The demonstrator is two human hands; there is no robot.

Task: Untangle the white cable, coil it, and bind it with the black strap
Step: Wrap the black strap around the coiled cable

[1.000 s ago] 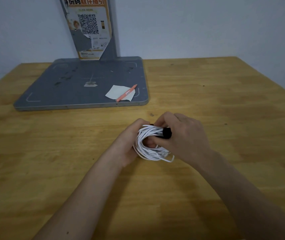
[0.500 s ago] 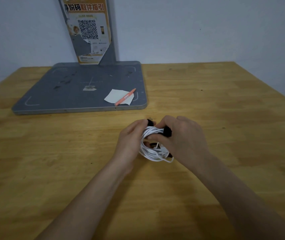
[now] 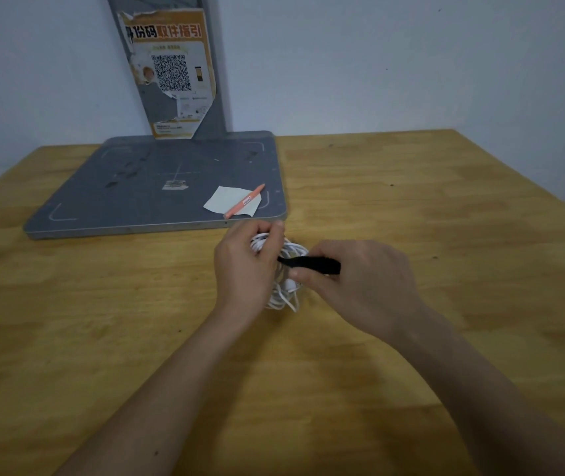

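I see the white cable (image 3: 282,269) already wound into a coil, just above the wooden table (image 3: 446,207) between both hands. My left hand (image 3: 245,266) grips the coil. My right hand (image 3: 360,283) pinches the black strap (image 3: 312,262) and stretches it sideways. I can't tell if the strap goes around the coil yet. Wrapping and closing it are still left, I think.

My wooden table (image 3: 411,338) carries a grey board (image 3: 143,197) at back left; white cable (image 3: 294,250) coil near centre.
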